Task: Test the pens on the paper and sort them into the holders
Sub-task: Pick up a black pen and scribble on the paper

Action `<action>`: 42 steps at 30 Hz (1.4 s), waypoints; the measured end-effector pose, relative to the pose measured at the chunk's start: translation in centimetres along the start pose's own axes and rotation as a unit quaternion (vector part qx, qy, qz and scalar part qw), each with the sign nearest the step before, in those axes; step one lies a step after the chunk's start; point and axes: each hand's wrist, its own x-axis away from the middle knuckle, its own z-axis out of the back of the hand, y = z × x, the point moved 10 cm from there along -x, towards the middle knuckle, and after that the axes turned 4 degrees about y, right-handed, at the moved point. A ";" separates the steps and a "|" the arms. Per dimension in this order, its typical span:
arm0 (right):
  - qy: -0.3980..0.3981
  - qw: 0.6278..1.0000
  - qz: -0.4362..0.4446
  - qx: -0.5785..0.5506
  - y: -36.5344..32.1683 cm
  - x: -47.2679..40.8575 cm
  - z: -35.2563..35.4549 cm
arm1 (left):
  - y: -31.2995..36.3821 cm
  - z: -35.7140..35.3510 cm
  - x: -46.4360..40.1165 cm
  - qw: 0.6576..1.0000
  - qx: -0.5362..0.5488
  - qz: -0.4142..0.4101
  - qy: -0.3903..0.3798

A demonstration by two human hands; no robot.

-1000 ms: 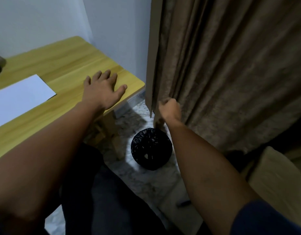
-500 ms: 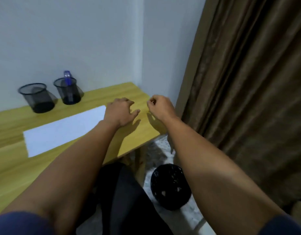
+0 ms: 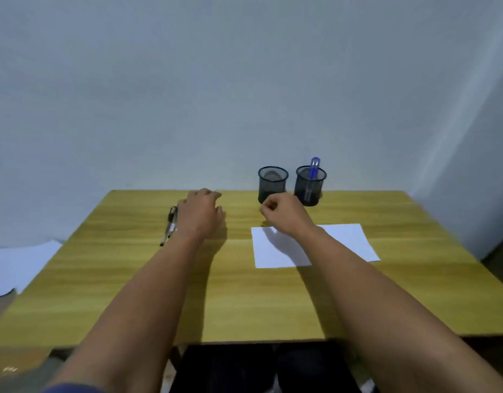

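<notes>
Pens [image 3: 170,226] lie just left of left hand's fingers [image 3: 213,194].

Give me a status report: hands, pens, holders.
Left hand open, flat beside loose pens. Right hand curled, looks empty, above paper. Blue pen in right holder; left holder shows none. Nothing in the way.

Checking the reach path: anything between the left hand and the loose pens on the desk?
Nothing visible. The left hand rests on the desk right beside the loose pens, which lie flat just to its left. No object sits in the gap between them; the paper and both holders are off to the right.
</notes>
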 end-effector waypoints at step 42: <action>-0.095 0.921 -0.167 -0.339 0.0 -0.4 -2.9 | -1.6 1.2 1.3 0.986 0.153 -0.057 0.026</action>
